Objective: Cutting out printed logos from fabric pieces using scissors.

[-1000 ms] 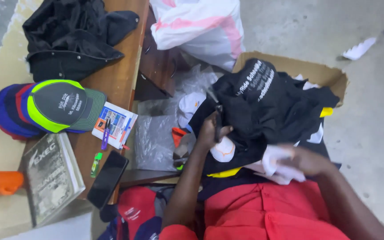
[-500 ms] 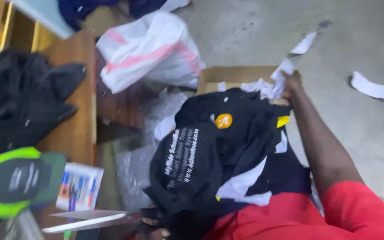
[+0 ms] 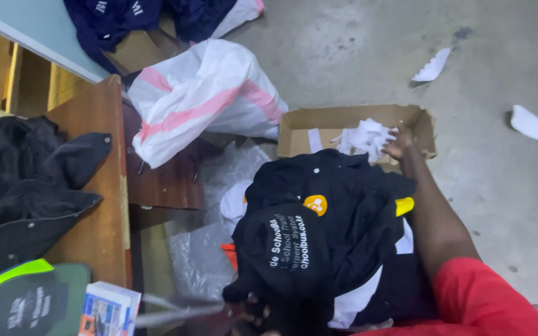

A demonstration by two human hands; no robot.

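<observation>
Dropping white paper scraps [image 3: 363,138] into cardboard box [image 3: 356,118], right hand [image 3: 400,142] open-fingered and empty; left hand [image 3: 263,314] gripping black garment [image 3: 319,242], needing repositioning next.

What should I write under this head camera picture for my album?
Right hand drops white paper scraps into a cardboard box beyond black caps.

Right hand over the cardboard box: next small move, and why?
Probably open the fingers and let go. The right hand reaches over the rim of the cardboard box, touching the crumpled white paper already lying inside. The left hand stays low under the black garment pile, so it seems occupied.
</observation>
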